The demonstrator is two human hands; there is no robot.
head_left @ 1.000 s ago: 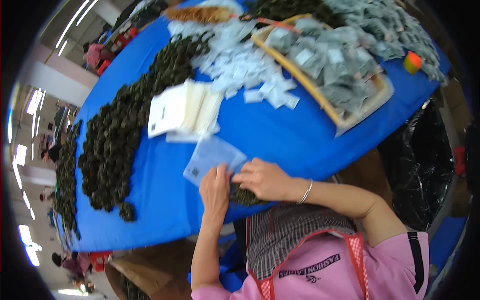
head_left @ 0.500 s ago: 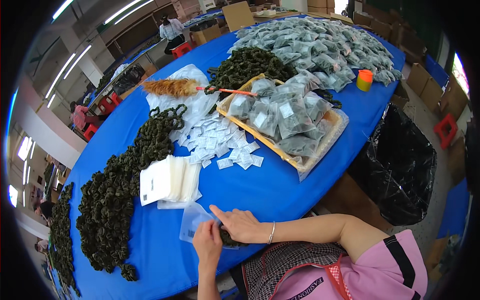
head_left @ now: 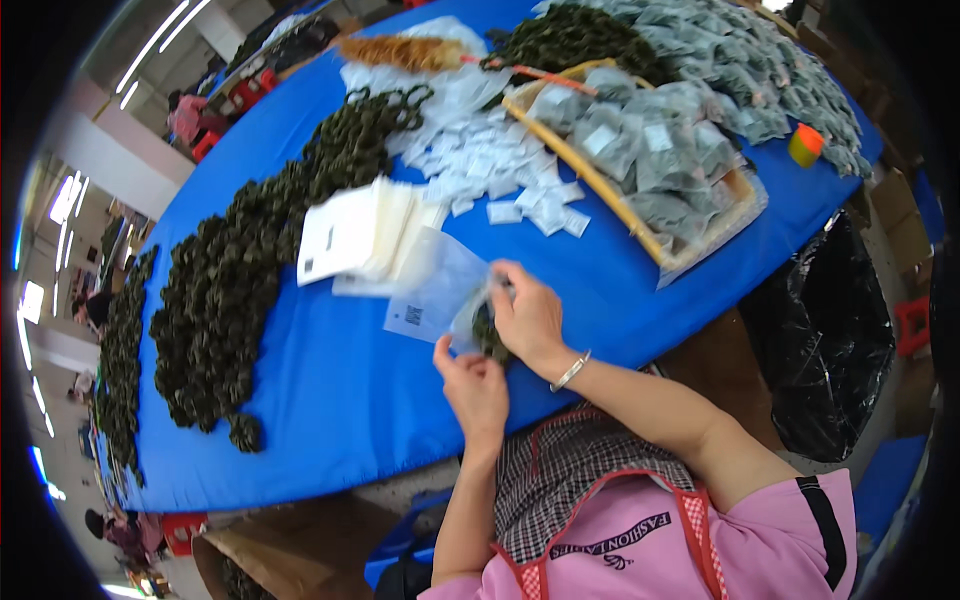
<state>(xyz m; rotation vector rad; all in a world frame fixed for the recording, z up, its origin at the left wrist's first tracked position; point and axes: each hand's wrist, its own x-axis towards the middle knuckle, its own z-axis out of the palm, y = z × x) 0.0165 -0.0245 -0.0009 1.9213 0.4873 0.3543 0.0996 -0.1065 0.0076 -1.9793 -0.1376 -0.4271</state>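
Observation:
A frosted plastic bag (head_left: 437,283) lies on the blue-covered table in front of me, its printed corner toward the left. Dark green scrunchies (head_left: 488,338), partly hidden, show through plastic between my hands. My right hand (head_left: 530,315) is closed around the upper right of this bundle, thumb and fingers pressed on it. On the lower left, my left hand (head_left: 474,388) has curled fingers, with the fingertips pinching the plastic's edge. Blur hides whether the bundle's plastic and the printed bag are one piece. Just beyond sits a stack of flat bags (head_left: 345,235).
Dark green scrunchies form a long pile (head_left: 225,290) at left. White packets (head_left: 490,150) lie scattered beyond the bags. A yellow-edged tray (head_left: 590,190) holds filled bags, with a feather duster (head_left: 400,52) behind it. An orange-topped container (head_left: 805,146) stands far right.
My view has shifted, so the table sits higher in the picture. My right hand has gone from a pointing finger over the bag to gripping the bundle; the left has moved below it.

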